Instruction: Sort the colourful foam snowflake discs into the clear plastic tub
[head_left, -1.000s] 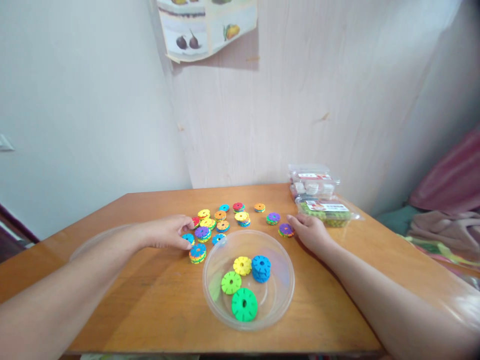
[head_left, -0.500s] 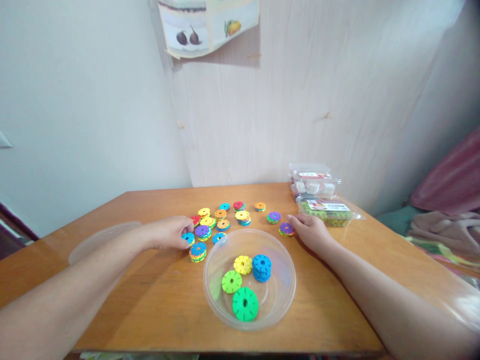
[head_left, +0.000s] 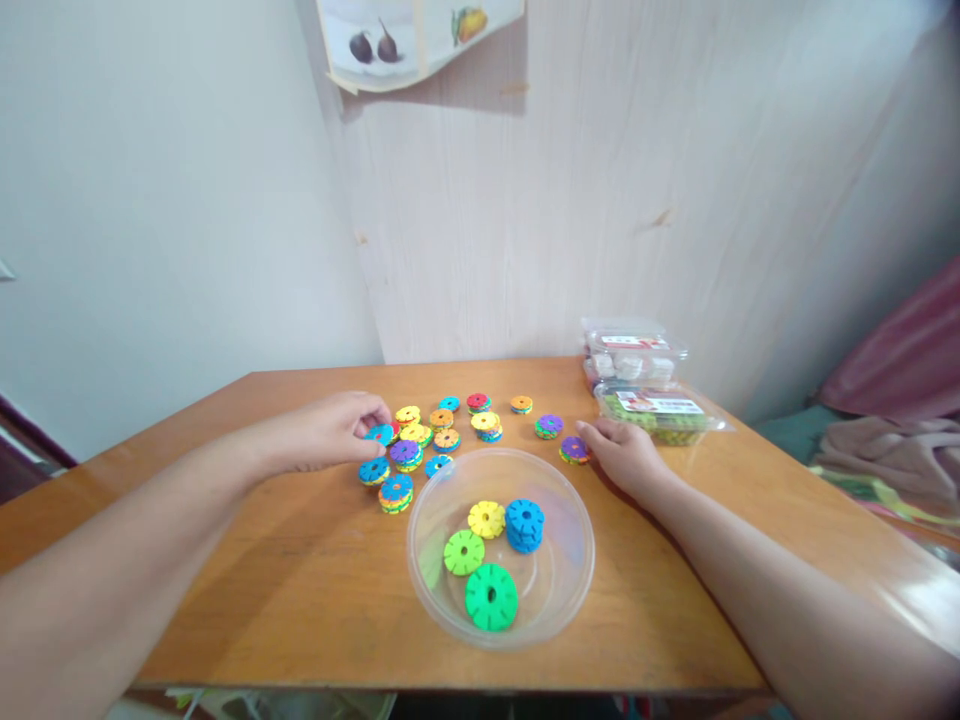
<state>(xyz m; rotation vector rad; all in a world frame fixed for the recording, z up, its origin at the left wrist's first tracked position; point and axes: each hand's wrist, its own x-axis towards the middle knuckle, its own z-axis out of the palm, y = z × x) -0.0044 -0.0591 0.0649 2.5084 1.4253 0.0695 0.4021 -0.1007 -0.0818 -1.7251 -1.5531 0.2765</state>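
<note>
My left hand point(head_left: 330, 432) is raised a little above the wooden table point(head_left: 300, 590) and pinches a blue disc point(head_left: 380, 434) between thumb and fingers. Below it lie several small stacks of coloured toothed discs point(head_left: 409, 455). My right hand point(head_left: 624, 456) rests on the table with its fingertips against a purple-topped stack point(head_left: 574, 450). A clear plastic bowl point(head_left: 555, 600) stands between my arms and holds two green discs point(head_left: 491, 596), a yellow one point(head_left: 486, 518) and a blue stack point(head_left: 523, 524).
Two clear lidded food boxes point(head_left: 652, 405) sit at the table's right back, against the wooden wall. A fruit poster point(head_left: 420, 35) hangs above. Pink and patterned bedding point(head_left: 892, 440) lies to the right. The table's front edge is near me.
My left hand has lifted a blue disc off a stack near the bowl and risen slightly. My right hand has stayed by the purple-topped stack. The camera has tilted down a little.
</note>
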